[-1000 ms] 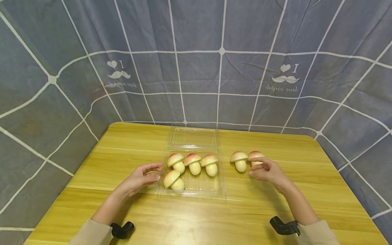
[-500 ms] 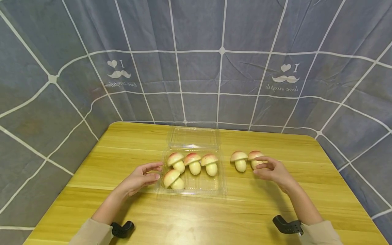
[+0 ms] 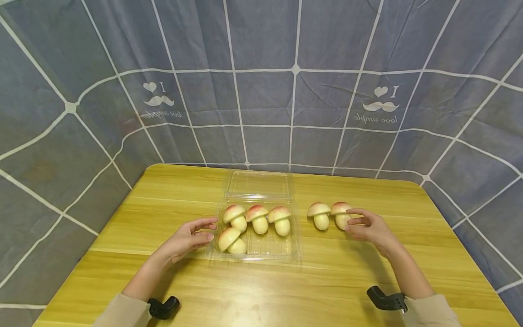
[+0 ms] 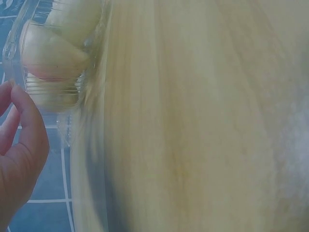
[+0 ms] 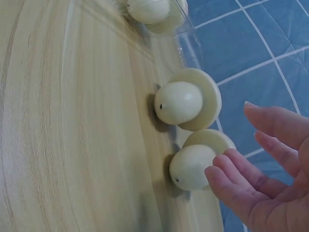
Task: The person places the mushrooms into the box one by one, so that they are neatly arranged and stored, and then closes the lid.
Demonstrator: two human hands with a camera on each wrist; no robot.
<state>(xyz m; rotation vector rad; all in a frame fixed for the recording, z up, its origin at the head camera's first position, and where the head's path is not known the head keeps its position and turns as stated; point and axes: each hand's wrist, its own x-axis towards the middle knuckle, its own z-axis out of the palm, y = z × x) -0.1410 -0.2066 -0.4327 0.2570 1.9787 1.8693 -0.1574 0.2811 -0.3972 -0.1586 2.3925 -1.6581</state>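
Note:
On the table, a clear plastic clamshell box [image 3: 267, 247] lies with its lid [image 3: 259, 184] folded back. It holds several mushrooms with cream stems and reddish caps, such as the front left mushroom [image 3: 229, 238]. My left hand [image 3: 185, 238] is at the box's left side, thumb and fingers apart in the head view, fingertips right at the rim. Two more mushrooms lie right of the box: a nearer one [image 3: 320, 220] and a farther-right one [image 3: 340, 215]. My right hand [image 3: 372, 232] is beside the latter, fingers extended and loosely spread, holding nothing. In the right wrist view its fingertips overlap that mushroom [image 5: 192, 166].
The wooden table [image 3: 245, 295] reaches back to a grey-blue curtain [image 3: 265, 100] with white lines. Black wrist mounts [image 3: 163, 308] sit at both cuffs. Inside the box, bare floor shows at the front right.
My right hand has shifted to the right, uncovering more of the rightmost mushroom. The left hand, the box and the mushrooms stay where they were.

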